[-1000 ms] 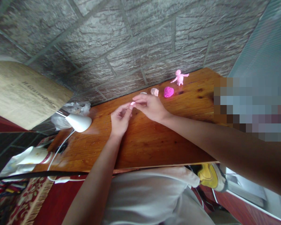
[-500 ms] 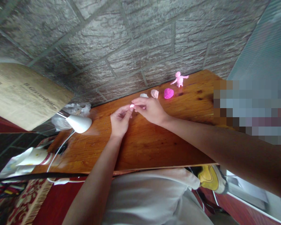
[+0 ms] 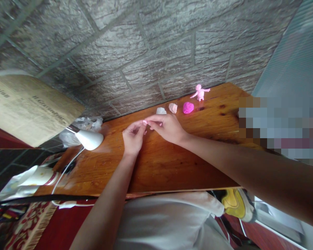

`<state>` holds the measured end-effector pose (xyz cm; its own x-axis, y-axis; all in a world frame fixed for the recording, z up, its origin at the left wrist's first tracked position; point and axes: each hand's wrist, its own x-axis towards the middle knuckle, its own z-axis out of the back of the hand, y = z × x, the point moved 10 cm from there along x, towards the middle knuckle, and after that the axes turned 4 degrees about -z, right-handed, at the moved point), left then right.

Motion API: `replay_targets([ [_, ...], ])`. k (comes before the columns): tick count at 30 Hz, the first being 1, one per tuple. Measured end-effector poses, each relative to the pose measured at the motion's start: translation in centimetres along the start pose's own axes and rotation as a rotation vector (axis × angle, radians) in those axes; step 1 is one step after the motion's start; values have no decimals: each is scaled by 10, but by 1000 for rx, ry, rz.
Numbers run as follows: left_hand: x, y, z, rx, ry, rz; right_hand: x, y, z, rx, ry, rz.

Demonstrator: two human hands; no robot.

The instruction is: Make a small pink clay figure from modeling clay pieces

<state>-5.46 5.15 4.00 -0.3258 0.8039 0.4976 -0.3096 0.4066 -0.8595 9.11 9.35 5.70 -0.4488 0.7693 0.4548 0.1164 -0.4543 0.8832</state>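
Note:
A small bit of pale pink modelling clay (image 3: 145,122) is pinched between the fingertips of both hands above the table. My left hand (image 3: 134,138) is closed, thumb and forefinger on the clay. From the right, my right hand (image 3: 167,127) grips the same piece with thumb and forefinger; its fingers partly hide the clay. Behind the hands lie a white lump of clay (image 3: 161,110), a pale peach lump (image 3: 173,108) and a bright magenta lump (image 3: 188,107). A pink clay figure (image 3: 200,92) with outstretched arms stands upright beyond them.
The wooden table (image 3: 167,166) runs along a grey stone-patterned wall (image 3: 161,62). To the left are a lamp with a white base (image 3: 90,139) and paper-like shade (image 3: 33,107), its white cord, a plastic bag (image 3: 70,133) and a paper cup (image 3: 39,175). A yellow shoe (image 3: 236,203) shows below the edge.
The fingertips have come closer together around the clay, so less of it shows. My right hand has shifted slightly left. The whole view has moved a little.

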Motion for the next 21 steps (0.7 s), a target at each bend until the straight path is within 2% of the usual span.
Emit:
replay_targets([
  [5, -2, -11, -9, 69, 68, -53, 7, -30, 4, 197, -60, -200],
  [12, -1, -12, -8, 70, 61, -76, 1, -37, -8, 388, 48, -384],
  [21, -1, -15, -4, 68, 70, -124, -2, -40, -21, 580, 173, -440],
])
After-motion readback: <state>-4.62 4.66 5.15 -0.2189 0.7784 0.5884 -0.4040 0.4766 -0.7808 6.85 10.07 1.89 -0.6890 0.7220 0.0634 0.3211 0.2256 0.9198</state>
